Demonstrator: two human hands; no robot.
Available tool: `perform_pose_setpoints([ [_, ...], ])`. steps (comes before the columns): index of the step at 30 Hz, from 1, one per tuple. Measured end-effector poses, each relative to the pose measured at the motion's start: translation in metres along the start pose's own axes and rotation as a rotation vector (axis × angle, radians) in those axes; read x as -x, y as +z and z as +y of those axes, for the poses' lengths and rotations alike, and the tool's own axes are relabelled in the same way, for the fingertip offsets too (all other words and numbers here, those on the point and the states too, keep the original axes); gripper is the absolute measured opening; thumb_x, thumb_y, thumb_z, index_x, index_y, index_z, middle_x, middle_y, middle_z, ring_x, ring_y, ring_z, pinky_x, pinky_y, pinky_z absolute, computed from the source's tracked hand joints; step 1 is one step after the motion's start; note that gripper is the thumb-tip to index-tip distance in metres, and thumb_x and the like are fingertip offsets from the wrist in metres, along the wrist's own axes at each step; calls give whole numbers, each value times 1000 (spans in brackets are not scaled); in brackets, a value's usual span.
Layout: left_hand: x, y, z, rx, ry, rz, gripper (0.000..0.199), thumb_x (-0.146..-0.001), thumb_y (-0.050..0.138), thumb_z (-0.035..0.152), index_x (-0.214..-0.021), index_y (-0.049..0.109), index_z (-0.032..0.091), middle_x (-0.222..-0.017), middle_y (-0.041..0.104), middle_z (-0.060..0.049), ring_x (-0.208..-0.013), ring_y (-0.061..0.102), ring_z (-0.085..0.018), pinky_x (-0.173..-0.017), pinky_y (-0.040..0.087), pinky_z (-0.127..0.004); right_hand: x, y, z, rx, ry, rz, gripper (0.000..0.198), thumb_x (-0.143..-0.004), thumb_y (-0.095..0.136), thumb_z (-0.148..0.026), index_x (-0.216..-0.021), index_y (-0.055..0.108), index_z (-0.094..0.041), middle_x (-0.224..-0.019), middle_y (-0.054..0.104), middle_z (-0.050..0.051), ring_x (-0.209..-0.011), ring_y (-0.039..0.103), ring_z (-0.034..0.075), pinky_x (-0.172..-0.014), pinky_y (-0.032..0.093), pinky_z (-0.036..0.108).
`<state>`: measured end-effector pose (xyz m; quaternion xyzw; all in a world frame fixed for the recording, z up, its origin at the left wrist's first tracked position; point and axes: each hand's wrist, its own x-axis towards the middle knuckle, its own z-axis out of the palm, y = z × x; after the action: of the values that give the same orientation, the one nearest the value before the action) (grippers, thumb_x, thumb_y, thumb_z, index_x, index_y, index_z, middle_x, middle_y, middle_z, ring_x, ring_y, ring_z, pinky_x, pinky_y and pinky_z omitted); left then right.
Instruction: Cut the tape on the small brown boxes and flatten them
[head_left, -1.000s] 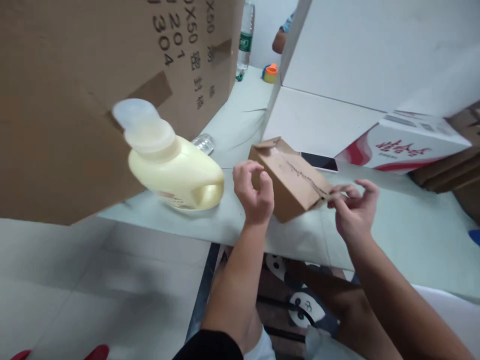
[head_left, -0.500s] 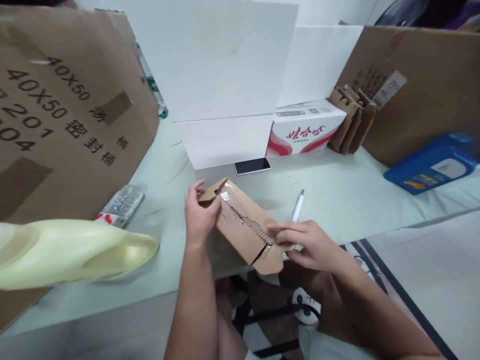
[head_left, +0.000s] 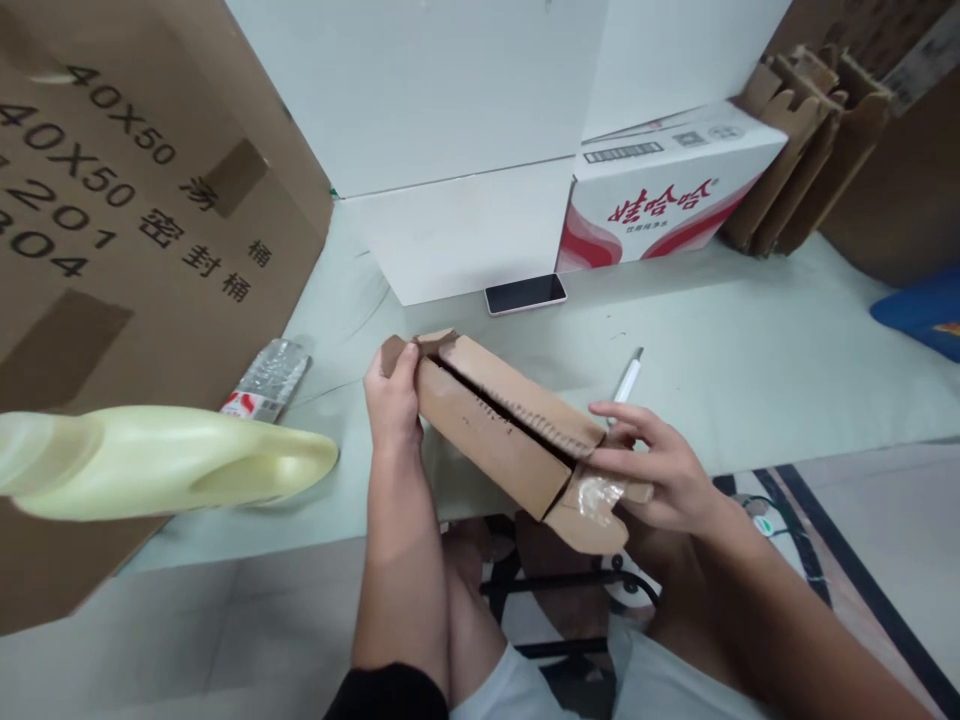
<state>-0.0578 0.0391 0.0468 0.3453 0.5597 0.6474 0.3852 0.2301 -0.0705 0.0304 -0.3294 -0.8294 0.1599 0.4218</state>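
Note:
A long brown cardboard box (head_left: 495, 440) is held at a slant above the table's front edge, its top seam parted in a dark gap. My left hand (head_left: 394, 390) grips the far left end, thumb on top beside the raised end flaps. At the near right end, my right hand (head_left: 660, 465) has its fingers against the seam's edge and an end flap with clear tape on it; part of its grip is hidden. Just beyond the right fingers lies a white pen-like tool (head_left: 628, 378) with a dark tip.
A phone (head_left: 526, 293) lies in front of white panels and a white-and-red carton (head_left: 667, 200). Folded cardboard (head_left: 806, 150) stands at right, near a blue container (head_left: 922, 310). On the left are a pale yellow bottle (head_left: 172, 460), a clear plastic bottle (head_left: 274, 375) and a large carton (head_left: 150, 250).
The box's top seam has opened into a gap, and the tape at the right end now hangs on the flap. My view has shifted, with the blue container partly out of frame.

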Motion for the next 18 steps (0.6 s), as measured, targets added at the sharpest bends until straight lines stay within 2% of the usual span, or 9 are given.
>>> perform_pose_setpoints([
  [3, 2, 3, 3, -37, 41, -24, 39, -64, 82, 45, -84, 65, 16, -81, 67, -2, -74, 62, -15, -69, 49, -25, 1, 0, 5, 94, 71, 43, 64, -90, 58, -26, -153, 46, -35, -151, 45, 13, -96, 67, 23, -81, 60, 39],
  [5, 5, 3, 6, -108, 91, 1, 41, -63, 83, 44, -85, 62, 18, -80, 65, -1, -74, 60, -14, -68, 48, -25, -1, 1, 7, 115, 119, 62, 68, -92, 52, -32, -159, 37, -35, -152, 44, 13, -113, 63, 30, -87, 59, 44],
  [9, 12, 3, 11, -228, 166, 60, 62, -60, 87, 35, -109, 52, 22, -88, 60, 1, -77, 61, -15, -72, 51, -28, -10, 8, 2, 116, 110, 62, 66, -93, 44, -37, -159, 36, -36, -149, 46, 11, -129, 53, 36, -100, 51, 54],
  [13, 15, 2, 7, -354, 265, 16, 83, -58, 87, 24, -129, 44, 26, -112, 56, -5, -104, 62, -23, -97, 51, -40, -18, 17, -9, 86, 39, 14, 69, -91, 45, -35, -159, 34, -36, -149, 47, 10, -133, 50, 37, -110, 43, 59],
  [15, 14, -1, 4, -318, 266, 7, 81, -62, 80, 21, -133, 41, 27, -117, 55, -6, -110, 61, -25, -100, 50, -41, -18, 19, -12, 56, 42, 10, 69, -91, 45, -36, -159, 34, -35, -150, 46, 10, -134, 50, 37, -111, 43, 59],
  [18, 11, -6, 3, -77, 183, -30, 63, -70, 66, 27, -129, 41, 27, -110, 59, -5, -103, 65, -24, -93, 53, -39, -16, 22, -9, 22, 128, 68, 62, -93, 47, -36, -155, 41, -35, -149, 47, 10, -136, 50, 35, -111, 46, 56],
])
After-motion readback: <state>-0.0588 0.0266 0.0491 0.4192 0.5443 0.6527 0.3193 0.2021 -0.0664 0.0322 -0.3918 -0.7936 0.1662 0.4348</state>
